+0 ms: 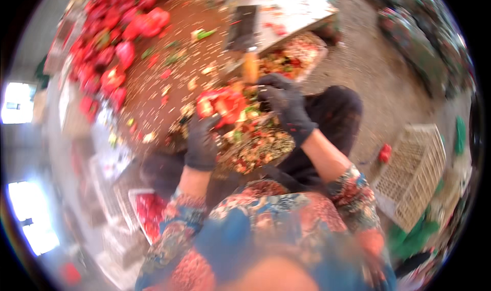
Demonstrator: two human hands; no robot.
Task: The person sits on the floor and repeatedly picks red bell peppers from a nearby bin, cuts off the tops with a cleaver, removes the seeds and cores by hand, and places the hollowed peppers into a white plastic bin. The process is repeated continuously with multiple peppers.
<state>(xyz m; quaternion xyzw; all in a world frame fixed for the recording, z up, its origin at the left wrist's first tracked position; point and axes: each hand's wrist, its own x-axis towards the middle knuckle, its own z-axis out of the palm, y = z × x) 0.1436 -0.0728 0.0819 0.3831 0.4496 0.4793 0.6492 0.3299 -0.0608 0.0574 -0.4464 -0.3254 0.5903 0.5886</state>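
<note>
My left hand (201, 143), in a dark glove, holds a red bell pepper (224, 105) that is cut open, its pale inside showing. My right hand (285, 105), gloved too, is beside the pepper with curled fingers; blur hides whether anything is in them. Just beyond its fingertips is the wooden handle (251, 67) of a cleaver, whose broad dark blade (241, 28) points away from me. Below both hands lies a heap of pepper seeds and cores (257, 149). Seeds and scraps are strewn over the brown work surface (153, 95).
Whole red peppers (111, 53) are piled at the far left. A pale board (295, 7) lies at the back, near a container of pepper waste (295, 57). On the right floor stand a plastic crate (412, 176) and a lone pepper (384, 153). Filled sacks (418, 53) lie beyond.
</note>
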